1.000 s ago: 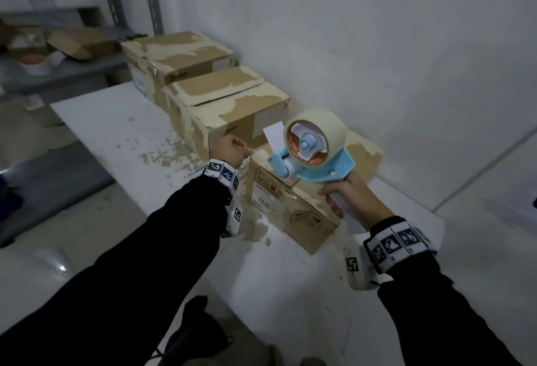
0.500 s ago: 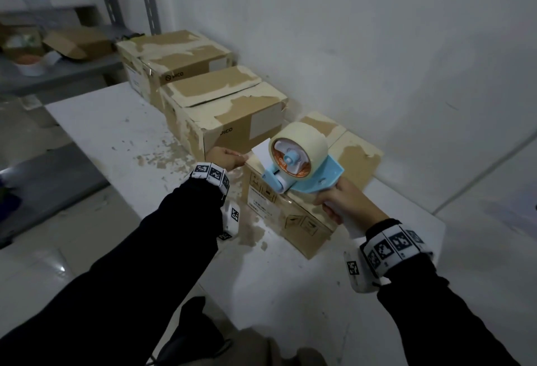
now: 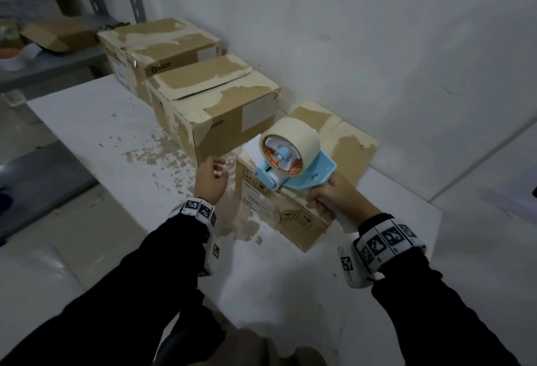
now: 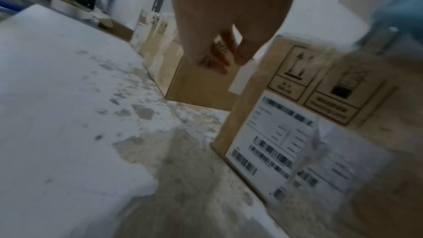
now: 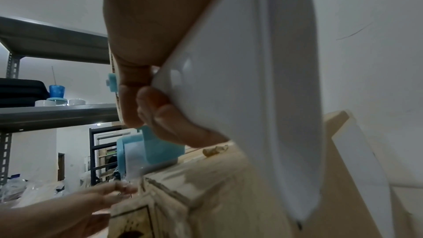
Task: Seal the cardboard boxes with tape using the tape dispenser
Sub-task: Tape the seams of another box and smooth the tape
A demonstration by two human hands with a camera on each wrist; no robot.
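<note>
**Dispenser set at the box edge, ready to draw the strip**

The nearest box [image 3: 305, 191] is the landmark. It sits on the white table [image 3: 96, 121], last in a row of three, with the middle box [image 3: 215, 113] just beside its far-left corner and the farthest box [image 3: 159, 46] beyond that. All three carry ragged remains of old tape.

The right hand [image 3: 337, 200] is wrapped round the white handle of the tape dispenser [image 3: 290, 162], whose blue nose and roller rest at the nearest box's top edge on the labelled end. The cream tape roll stands above that edge.

The left hand [image 3: 210, 179] hovers just off the labelled end with fingers loosely spread and holding nothing. The right wrist view shows its fingertips close to the corner; whether they touch the tape end is unclear through the blur.

The step in hand looks like the start of a strip: anchoring the tape on the end face. Next, the left hand probably needs to press the tape end flat against the nearest box while the right pulls the dispenser back along the top seam, keeping the roller down and the line straight over the flap join.
</note>
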